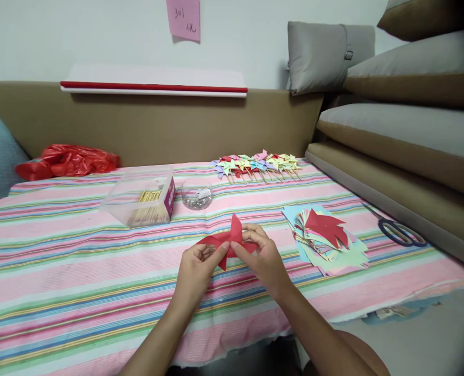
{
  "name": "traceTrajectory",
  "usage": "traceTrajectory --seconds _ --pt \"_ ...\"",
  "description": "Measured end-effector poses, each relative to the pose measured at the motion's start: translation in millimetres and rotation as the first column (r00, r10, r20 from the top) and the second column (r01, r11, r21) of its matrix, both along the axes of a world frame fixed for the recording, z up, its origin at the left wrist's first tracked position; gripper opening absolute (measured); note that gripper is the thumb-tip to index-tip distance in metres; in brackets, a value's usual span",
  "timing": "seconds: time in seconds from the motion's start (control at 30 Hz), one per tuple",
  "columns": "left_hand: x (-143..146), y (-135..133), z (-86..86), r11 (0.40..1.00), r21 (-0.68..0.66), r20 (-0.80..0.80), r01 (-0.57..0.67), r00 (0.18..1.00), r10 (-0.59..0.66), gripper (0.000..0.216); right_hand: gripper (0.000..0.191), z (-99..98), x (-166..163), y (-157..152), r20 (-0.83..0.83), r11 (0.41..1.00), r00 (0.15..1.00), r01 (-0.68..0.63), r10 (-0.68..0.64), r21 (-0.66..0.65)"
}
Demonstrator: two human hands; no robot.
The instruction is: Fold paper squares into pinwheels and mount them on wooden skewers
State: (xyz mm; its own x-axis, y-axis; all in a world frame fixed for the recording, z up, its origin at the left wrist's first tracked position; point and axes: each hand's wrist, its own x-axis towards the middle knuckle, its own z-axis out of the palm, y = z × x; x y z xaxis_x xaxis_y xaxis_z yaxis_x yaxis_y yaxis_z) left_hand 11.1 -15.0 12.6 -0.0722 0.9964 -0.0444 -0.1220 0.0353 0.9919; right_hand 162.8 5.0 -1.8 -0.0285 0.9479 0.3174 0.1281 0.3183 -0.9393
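A red paper piece [235,235], cut and partly folded with one corner sticking up, is held just above the striped cloth [79,271]. My left hand [196,269] pinches its left side with fingers curled. My right hand [261,253] pinches its middle and right side. Both hands are closed on the paper. To the right lies a stack of coloured paper squares [329,243] with a cut red sheet on top.
A row of finished paper pinwheels on sticks [255,165] lies at the back. A clear plastic box of sticks [143,201] and a small clear dish of pins [196,196] stand behind my hands. Scissors [398,230] lie at the right edge. A red plastic bag [67,161] lies at the far left.
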Motion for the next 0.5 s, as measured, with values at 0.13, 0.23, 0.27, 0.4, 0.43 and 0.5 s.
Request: traceTrajectory --seconds 0.13,0.23,0.27,0.4,0.43,0.5 --pt "-1 1 -0.1 0.999 0.022 -0.055 -0.039 0.998 0.040 0.043 0.010 -1.4 -4 -1 -0.010 0.999 1.000 -0.025 0.025 -0.035" --pt "0 1 -2.8 0.999 0.019 -0.047 -0.044 0.998 0.045 0.043 0.009 -1.0 -8 -3 0.011 1.000 1.000 0.011 -0.011 0.009" --pt "0 1 -4.0 0.999 0.016 -0.042 -0.044 0.998 0.045 0.040 0.008 -0.9 -9 -4 0.019 0.999 0.999 0.025 -0.025 0.032" --pt "-1 1 -9.0 0.999 -0.006 -0.008 -0.038 0.999 0.038 0.034 0.009 -2.3 -11 -4 0.020 0.998 0.999 0.039 -0.040 0.046" --pt "-1 2 -9.8 1.000 -0.004 0.012 -0.029 1.000 0.029 0.035 0.010 -3.1 -11 -3 0.005 0.999 0.999 0.038 -0.038 0.026" --pt "-2 2 -10.2 1.000 0.017 0.058 0.007 0.998 -0.008 0.034 0.012 -4.7 -11 -2 -0.052 0.999 0.998 0.038 -0.039 -0.027"
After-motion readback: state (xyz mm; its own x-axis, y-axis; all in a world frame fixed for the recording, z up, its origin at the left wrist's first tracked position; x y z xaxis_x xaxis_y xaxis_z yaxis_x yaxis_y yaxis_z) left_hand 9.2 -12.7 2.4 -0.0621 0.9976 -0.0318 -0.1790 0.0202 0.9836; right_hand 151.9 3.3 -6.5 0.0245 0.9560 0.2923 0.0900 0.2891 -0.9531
